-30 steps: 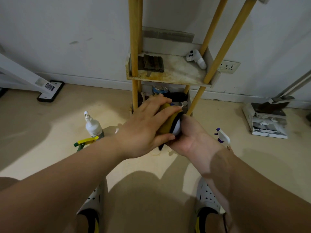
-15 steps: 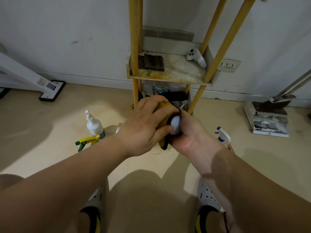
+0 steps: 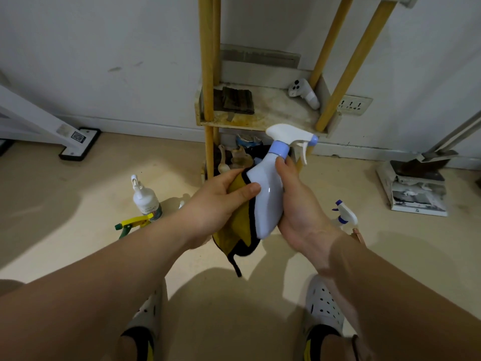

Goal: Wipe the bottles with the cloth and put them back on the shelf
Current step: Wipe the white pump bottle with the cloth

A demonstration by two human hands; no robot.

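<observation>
While the right hand (image 3: 302, 212) curls round the pale spray bottle (image 3: 268, 194) from beneath, the left hand (image 3: 216, 204) grips the yellow cloth (image 3: 240, 221) and presses it to the bottle's other side. The bottle is held in front of the shelf (image 3: 273, 110), its spray head nearest the shelf.

The bottle (image 3: 268, 199) is pale lilac-white, with a lilac collar and nozzle tip and a white trigger head. The cloth (image 3: 240, 227) is mustard yellow, edged in black. The shelf (image 3: 260, 121) has ochre poles and a cream board, blotched rusty brown. On it are a dark brown striped pad (image 3: 236, 100) and a white controller (image 3: 303, 93) with black dots. The floor (image 3: 78, 204) is beige. At left are a white flask (image 3: 144, 196) and a yellow-and-green sprayer (image 3: 131, 224). At right is a white, blue-tipped mister (image 3: 345, 216). The 2 near shoes (image 3: 322, 306) are white, dotted with dark holes.
</observation>
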